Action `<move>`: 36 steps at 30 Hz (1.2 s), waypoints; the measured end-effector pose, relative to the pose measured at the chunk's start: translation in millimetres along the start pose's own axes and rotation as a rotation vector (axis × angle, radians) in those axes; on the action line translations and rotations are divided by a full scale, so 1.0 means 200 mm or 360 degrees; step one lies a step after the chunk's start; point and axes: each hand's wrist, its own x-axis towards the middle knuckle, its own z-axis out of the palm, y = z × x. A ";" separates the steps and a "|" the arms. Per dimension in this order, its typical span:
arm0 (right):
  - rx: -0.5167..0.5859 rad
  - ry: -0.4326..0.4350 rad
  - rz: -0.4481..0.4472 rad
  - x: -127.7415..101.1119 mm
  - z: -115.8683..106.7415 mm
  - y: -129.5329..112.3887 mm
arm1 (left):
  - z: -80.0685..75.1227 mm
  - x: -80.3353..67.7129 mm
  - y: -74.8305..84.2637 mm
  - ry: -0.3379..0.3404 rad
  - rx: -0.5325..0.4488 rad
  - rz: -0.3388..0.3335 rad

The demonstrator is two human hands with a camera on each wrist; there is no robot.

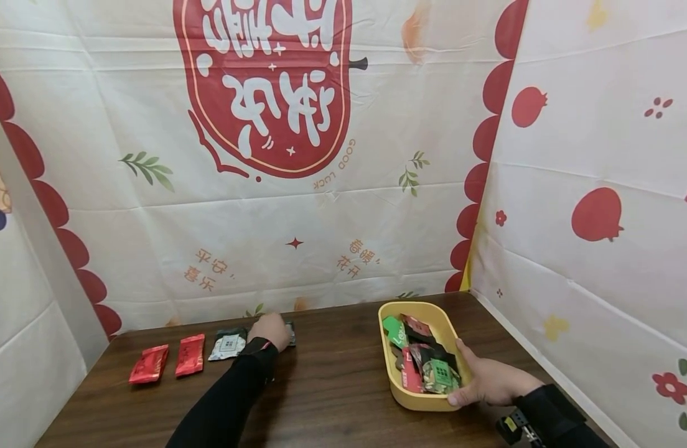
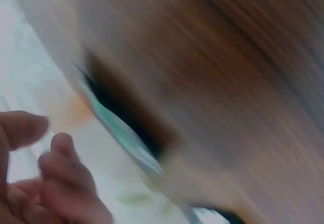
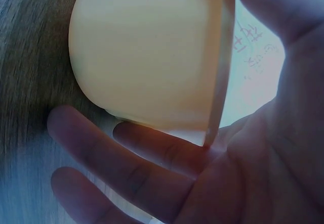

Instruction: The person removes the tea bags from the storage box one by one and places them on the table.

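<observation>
My left hand (image 1: 276, 328) hovers at the back of the wooden table (image 1: 332, 386), its knuckles over a dark packet (image 1: 290, 333) that lies flat by the wall. In the blurred left wrist view its fingers (image 2: 55, 178) are loosely curled and apart from the dark packet (image 2: 126, 123). Left of it lie a white-and-dark packet (image 1: 228, 344) and two red packets (image 1: 190, 355) (image 1: 149, 364) in a row. My right hand (image 1: 468, 373) grips the near right corner of a yellow tray (image 1: 386, 348), thumb on the rim. The fingers (image 3: 131, 168) lie under the tray (image 3: 147, 52).
Several mixed snack packets (image 1: 427, 361) fill the yellow tray. Printed cloth walls (image 1: 321, 218) close in the table at the back, left and right. Bare wood lies between the row of packets and the tray.
</observation>
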 end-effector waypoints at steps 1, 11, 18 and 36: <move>-0.0001 0.0000 0.0003 0.00 0.00 0.00 | 0.02 0.00 0.04 0.0040 -0.0024 0.0105; 0.0036 -0.0016 -0.0017 0.00 -0.02 -0.01 | 0.14 -0.13 0.67 0.0226 0.0160 0.1156; 0.0059 -0.0008 -0.0029 0.00 -0.03 -0.01 | 0.18 -0.21 1.01 -0.0104 0.0306 0.1318; 0.0085 -0.0013 -0.0034 -0.02 0.00 -0.02 | 0.41 -0.27 1.15 -0.0420 0.0412 0.1233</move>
